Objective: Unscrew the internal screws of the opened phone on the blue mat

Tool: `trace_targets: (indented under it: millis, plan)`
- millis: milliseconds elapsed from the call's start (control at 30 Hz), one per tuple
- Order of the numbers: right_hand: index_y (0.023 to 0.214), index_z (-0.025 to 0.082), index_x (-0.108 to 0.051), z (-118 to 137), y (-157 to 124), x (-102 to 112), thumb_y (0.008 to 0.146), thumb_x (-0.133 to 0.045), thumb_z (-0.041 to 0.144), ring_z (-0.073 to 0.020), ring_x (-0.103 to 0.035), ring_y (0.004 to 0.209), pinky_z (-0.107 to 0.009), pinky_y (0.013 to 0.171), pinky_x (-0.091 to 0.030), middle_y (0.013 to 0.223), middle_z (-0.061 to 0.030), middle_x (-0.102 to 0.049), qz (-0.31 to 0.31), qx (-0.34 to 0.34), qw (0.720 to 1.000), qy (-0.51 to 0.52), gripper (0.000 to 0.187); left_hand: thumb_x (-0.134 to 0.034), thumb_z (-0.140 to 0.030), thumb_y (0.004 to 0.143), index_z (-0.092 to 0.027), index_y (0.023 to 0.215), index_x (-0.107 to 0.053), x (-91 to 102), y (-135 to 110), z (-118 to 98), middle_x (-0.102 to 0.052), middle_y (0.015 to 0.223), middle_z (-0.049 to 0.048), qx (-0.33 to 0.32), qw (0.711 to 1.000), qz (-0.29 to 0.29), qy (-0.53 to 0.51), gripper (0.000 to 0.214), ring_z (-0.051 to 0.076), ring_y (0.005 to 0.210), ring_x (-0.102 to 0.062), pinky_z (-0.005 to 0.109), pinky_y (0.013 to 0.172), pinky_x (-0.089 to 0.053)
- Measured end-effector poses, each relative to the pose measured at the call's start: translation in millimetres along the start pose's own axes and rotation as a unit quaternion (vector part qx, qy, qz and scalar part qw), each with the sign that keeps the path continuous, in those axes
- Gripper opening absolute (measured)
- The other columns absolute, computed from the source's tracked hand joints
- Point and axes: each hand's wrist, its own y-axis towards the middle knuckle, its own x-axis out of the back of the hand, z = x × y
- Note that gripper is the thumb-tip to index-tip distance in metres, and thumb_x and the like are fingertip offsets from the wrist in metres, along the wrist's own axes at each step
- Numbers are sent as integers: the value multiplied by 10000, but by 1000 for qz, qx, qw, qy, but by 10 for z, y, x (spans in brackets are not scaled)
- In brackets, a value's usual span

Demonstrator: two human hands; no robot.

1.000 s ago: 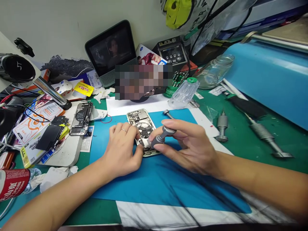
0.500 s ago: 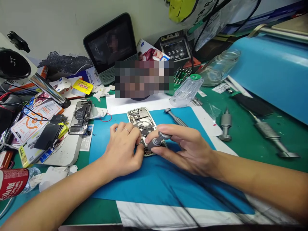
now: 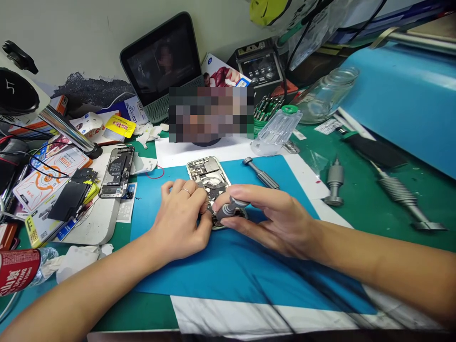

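Observation:
An opened phone (image 3: pixel 209 167) lies on the blue mat (image 3: pixel 171 280), its inner parts bare and its lower half partly covered by my hands. My left hand (image 3: pixel 183 221), fingers curled, grips the phone's left edge near its lower end; the fingertips are partly hidden. Between the thumb and fingers of my right hand (image 3: pixel 274 221) is a short grey screwdriver (image 3: pixel 230 207), tilted over the lower part of the phone. Its tip is out of sight. Beyond the right hand, a second grey screwdriver (image 3: pixel 261 174) rests on the mat.
At left, another opened phone part (image 3: pixel 117 172) sits on a white stand (image 3: pixel 107 221) beside boxes. More screwdrivers (image 3: pixel 335 183) lie on the right. A clear plastic cup (image 3: pixel 276 132), a glass jar (image 3: pixel 326 97) and a lit display (image 3: pixel 164 61) stand behind. A red-labelled bottle (image 3: pixel 17 270) lies at lower left.
The whole view has shifted slightly. Both hands keep nearly the same place on the phone, and the screwdriver in my right hand leans a little differently.

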Motion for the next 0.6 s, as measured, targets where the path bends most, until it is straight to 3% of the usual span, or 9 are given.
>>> trace_targets:
  millis: [200, 600]
  plan:
    - [1472, 300, -304, 55, 27, 44, 874, -568, 55, -200, -663, 1143, -387, 962, -608, 1217, -54, -690, 14, 36, 998, -40, 698, -471, -204, 844, -208, 768, -418, -7, 3, 2, -508, 851, 37, -3, 1000, -4, 1, 93, 229, 879, -456, 423, 816, -327]
    - [1457, 294, -335, 55, 37, 32, 848, -618, 71, -187, -690, 1040, -347, 878, -629, 1140, -67, -700, -4, 42, 997, -58, 708, -481, -192, 838, -212, 760, -405, -10, 1, 3, -509, 844, 31, -1, 1000, -6, -3, 111, 224, 864, -454, 421, 811, -330]
